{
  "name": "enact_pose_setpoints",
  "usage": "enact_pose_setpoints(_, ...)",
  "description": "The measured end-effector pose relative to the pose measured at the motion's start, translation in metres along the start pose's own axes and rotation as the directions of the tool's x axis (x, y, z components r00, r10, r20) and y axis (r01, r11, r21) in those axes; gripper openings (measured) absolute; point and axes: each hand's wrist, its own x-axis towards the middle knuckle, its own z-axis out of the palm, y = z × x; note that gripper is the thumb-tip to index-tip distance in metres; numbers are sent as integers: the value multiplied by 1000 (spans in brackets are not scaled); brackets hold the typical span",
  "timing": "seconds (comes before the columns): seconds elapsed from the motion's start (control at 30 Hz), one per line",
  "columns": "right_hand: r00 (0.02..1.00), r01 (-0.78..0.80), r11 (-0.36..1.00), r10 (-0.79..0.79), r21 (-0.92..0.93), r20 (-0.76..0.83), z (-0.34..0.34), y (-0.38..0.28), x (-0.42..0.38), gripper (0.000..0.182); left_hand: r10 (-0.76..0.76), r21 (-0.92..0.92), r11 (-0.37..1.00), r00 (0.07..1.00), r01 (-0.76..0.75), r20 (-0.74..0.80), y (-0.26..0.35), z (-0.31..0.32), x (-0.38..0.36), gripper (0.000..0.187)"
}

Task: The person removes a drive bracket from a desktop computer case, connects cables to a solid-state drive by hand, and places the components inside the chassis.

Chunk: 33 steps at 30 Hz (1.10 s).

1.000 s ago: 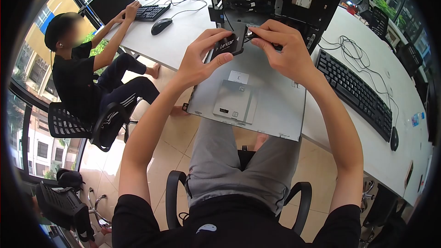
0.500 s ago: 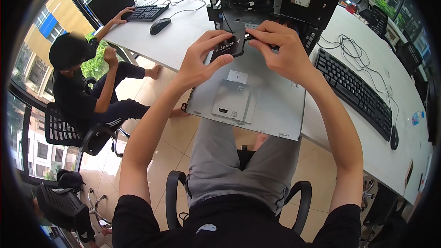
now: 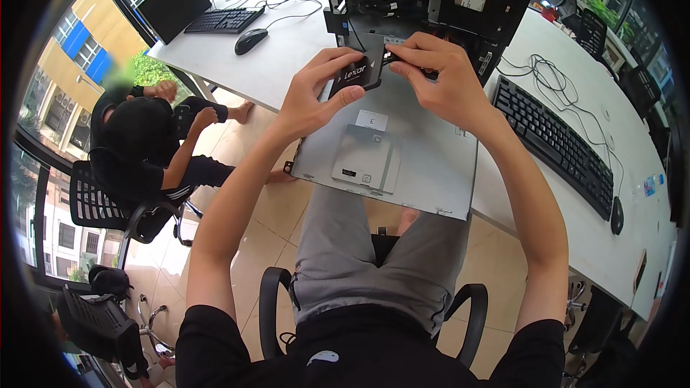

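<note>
A black Lexar solid-state drive [image 3: 361, 73] is gripped along its sides by my left hand [image 3: 315, 93], fingers on the far side and thumb on the near one. My right hand [image 3: 444, 80] pinches a small dark cable connector [image 3: 389, 57] right at the drive's right end. Beneath both hands lies a flat grey metal panel [image 3: 430, 162], which carries a raised silver plate [image 3: 361, 154] and a white label marked E [image 3: 371, 120]. Just beyond my fingers stands an opened computer case [image 3: 402, 11], its inside showing, with a thin black cable near the drive.
On the right table are a black keyboard [image 3: 553, 145], a mouse [image 3: 617, 215], loose cables and a small bottle [image 3: 652, 185]. To the left, another person [image 3: 147, 136] sits on an office chair beside a table with a monitor [image 3: 175, 4], keyboard and mouse [image 3: 250, 42].
My hands and the drive stay nearly in place. The person at the left has taken a hand off the keyboard and bent forward, both hands now near the knees.
</note>
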Motion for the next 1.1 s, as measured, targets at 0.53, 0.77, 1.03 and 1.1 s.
enact_pose_setpoints(0.53, 999, 14, 1000, -14, 7, 34, 3, -1, -2, 23, -45, -30, 999, 999, 46, 26, -3, -1, -3, 54)
enact_pose_setpoints(0.77, 999, -1, 999, 0, 32, 45, -1, 0, 0, 23, -20, -16, 1000, 999, 20, 33, 2, 0, -2, 54)
enact_pose_setpoints(1.03, 1000, 15, 1000, -14, -18, 27, -1, -1, -1, 23, -7, 17, 1000, 999, 6, 38, 1, 0, -1, 55)
enact_pose_setpoints(1.1, 997, 76, 995, -76, -65, -7, 2, 1, -2, 24, -1, 48, 999, 999, -1, 42, 3, 1, 0, 55)
